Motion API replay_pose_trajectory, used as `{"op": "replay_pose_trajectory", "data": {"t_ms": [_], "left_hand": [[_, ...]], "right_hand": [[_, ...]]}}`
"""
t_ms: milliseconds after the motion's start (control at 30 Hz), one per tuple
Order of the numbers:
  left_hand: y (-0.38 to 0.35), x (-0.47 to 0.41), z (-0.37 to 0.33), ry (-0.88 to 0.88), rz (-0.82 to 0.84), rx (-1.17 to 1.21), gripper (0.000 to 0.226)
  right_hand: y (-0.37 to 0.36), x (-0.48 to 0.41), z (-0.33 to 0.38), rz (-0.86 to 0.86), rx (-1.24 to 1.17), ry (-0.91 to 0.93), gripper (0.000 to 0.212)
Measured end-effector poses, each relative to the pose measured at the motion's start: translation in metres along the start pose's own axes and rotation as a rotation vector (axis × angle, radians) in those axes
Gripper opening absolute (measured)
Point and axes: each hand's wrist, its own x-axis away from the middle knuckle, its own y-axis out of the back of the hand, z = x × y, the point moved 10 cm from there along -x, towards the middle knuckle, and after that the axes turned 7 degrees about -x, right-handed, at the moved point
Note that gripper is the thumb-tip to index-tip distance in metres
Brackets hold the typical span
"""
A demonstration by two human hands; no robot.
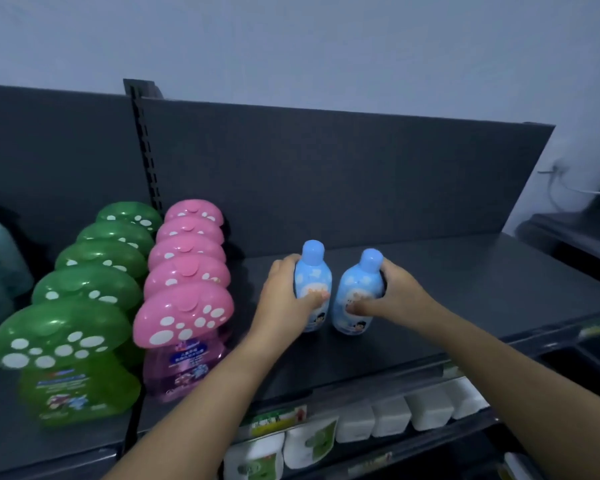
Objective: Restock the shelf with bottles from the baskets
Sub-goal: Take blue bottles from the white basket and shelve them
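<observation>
hands (284, 296) (400, 294) grip bottles (313, 278) (361, 289); shelf (471, 289) open rightward

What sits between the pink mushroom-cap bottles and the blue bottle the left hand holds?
Head view: only bare dark shelf and the left hand itself, wrapped around that blue bottle.

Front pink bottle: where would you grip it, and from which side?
Likely the front pink bottle by its body, below the wide overhanging cap, from the front-right: green bottles crowd its left, more pink ones stand right behind.
</observation>
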Motion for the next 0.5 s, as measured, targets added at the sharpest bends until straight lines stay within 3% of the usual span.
{"op": "replay_pose_trajectory", "data": {"t_ms": [500], "left_hand": [[0.012, -0.084, 0.058, 0.173, -0.268, -0.1, 0.057]], "right_hand": [[-0.04, -0.151, -0.014, 0.33, -0.015, 0.138, 0.052]]}}
